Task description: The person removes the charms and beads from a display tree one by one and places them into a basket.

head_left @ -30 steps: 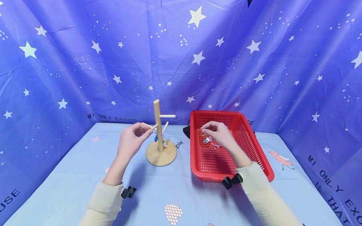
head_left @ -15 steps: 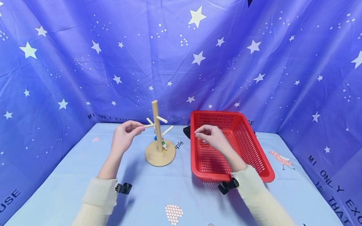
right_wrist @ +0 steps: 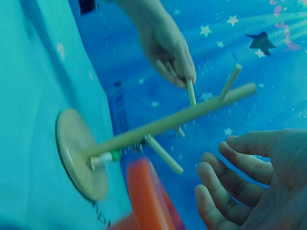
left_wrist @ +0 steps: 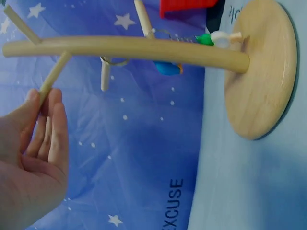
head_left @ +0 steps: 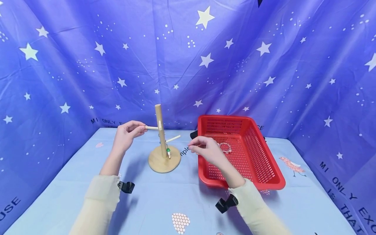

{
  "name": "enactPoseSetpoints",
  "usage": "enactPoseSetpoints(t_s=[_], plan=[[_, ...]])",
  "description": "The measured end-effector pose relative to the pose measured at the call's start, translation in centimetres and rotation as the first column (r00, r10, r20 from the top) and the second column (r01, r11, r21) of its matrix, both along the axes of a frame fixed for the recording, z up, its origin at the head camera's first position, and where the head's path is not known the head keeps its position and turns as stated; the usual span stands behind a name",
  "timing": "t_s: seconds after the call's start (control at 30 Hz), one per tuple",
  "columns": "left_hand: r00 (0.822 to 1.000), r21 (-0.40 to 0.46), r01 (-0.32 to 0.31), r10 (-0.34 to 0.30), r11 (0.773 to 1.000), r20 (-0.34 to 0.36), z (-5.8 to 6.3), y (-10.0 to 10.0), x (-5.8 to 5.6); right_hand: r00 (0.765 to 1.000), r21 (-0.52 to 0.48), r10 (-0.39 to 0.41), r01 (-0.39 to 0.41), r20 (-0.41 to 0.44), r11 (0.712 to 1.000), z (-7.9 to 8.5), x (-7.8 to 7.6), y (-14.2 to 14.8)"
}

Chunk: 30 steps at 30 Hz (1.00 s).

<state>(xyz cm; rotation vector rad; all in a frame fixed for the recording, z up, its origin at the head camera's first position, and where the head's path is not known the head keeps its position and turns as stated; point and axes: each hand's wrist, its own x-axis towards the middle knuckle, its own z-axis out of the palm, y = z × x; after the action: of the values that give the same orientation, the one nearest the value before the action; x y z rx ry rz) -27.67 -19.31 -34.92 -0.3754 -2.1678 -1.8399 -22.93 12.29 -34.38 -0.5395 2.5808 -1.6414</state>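
Both have moved leftward: the left hand (head_left: 126,135) pinching the wooden peg (head_left: 152,128); the right hand (head_left: 208,150), loosely curved.

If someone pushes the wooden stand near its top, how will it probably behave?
The stand looks stiff, since its post appears to be wood. It may tip, being tall and pushed high, though the wide, flat base should probably resist small pushes.

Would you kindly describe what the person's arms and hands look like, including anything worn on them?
The left hand and right hand are bare, without gloves. Long, plain cream fabric sleeves cover much of the forearms, ending short of the hands. Small, blocky black devices sit at the sleeve ends.
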Motion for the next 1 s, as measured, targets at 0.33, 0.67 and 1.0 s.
enactPoseSetpoints(t_s=[0.33,0.67,1.0], plan=[[0.999,0.07,0.044,-0.045,0.997,0.012,-0.4,-0.9,-0.9,0.997,-0.097,0.075,-0.074,0.005,0.993,-0.6,0.9,-2.9],[0.999,0.078,0.042,-0.043,0.996,0.021,-0.5,-1.0,-1.2,0.997,-0.134,0.071,-0.065,0.041,0.989,-2.0,1.6,-5.6],[0.998,0.081,0.04,-0.044,0.996,0.049,-0.6,-1.5,-1.4,0.998,-0.194,0.037,-0.027,0.053,0.981,-3.7,1.3,-8.2]])
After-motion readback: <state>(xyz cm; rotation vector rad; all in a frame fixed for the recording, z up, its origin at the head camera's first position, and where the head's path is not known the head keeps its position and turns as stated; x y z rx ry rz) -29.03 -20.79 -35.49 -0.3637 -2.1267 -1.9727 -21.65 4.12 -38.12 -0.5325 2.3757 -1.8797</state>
